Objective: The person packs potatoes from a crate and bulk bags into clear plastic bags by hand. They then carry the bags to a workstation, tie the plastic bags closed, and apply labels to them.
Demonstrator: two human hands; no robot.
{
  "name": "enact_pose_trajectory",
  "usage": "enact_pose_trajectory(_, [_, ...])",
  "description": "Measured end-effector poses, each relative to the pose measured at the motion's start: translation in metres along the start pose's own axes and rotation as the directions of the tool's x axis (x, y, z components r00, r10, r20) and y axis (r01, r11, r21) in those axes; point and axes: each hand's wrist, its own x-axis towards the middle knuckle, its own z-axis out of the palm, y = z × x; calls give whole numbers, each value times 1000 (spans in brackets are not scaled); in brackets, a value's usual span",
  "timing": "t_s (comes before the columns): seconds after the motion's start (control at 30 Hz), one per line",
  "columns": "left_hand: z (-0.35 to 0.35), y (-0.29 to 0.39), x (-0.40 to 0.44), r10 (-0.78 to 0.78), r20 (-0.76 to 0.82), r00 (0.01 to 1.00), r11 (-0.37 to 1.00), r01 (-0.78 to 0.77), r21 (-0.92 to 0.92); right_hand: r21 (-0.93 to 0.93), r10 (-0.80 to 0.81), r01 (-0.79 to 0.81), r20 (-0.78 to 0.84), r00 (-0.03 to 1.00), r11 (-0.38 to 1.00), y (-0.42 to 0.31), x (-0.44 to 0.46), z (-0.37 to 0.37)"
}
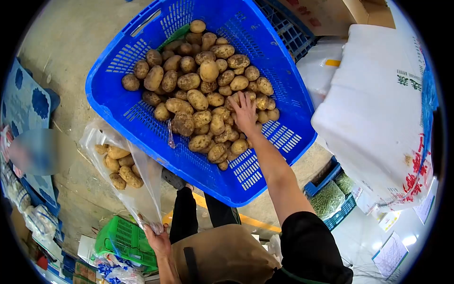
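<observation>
My right hand [244,113] reaches into a large blue plastic crate [106,90]. Its fingers are spread over the potatoes [189,81] heaped there, with the fingertips touching some of them. Many of these potatoes have soil on their skins. At the lower left, my left hand [159,242] is closed on the gathered edge of a clear plastic bag [147,184]. Several potatoes [126,174] sit inside the bag, which lies against the crate's left side.
White foam boxes [369,109] stand to the right of the crate, near a cardboard box [331,14]. A green basket [125,241] is at the lower left. Bagged green peas or beans [328,201] lie in a blue crate at the lower right.
</observation>
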Motion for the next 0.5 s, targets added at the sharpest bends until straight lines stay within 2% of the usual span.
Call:
enact_pose_trajectory(0.07, [18, 1, -2, 11, -76, 997, 1000, -10, 11, 108, 12, -7, -52, 999, 994, 9, -19, 17])
enact_pose_trajectory(0.13, [32, 3, -4, 8, -137, 991, 1000, -6, 20, 177, -28, 23, 25, 999, 984, 10, -50, 18])
enact_pose_trajectory(0.17, [29, 3, -1, 11, -98, 995, 1000, -8, 29, 207, -53, 40, 57, 997, 977, 9, -65, 16])
enact_pose_trajectory(0.23, [19, -2, 3, 14, -30, 999, 999, -13, 39, 97, -45, 40, 48, 998, 994, 5, -110, 28])
enact_pose_trajectory(0.27, [22, -3, 3, 8, -43, 999, 999, -6, 49, 116, -63, 55, 67, 996, 992, -4, -125, 19])
enact_pose_trajectory(0.33, [25, -1, 2, -2, -72, 997, 997, 7, 82, 35, -99, 94, 168, 981, 995, -24, -145, 10])
enact_pose_trajectory(0.4, [26, 0, 1, -9, -75, 997, 995, 16, 101, 225, 33, -129, 386, 922, 966, -37, -128, 0])
enact_pose_trajectory(0.47, [25, -2, 1, -17, -76, 997, 994, 25, 107, 264, 70, -173, 359, 931, 949, -35, -93, -17])
enact_pose_trajectory(0.5, [22, -4, 2, -22, -75, 997, 994, 29, 105, 208, 67, -109, 201, 977, 972, -26, -68, -19])
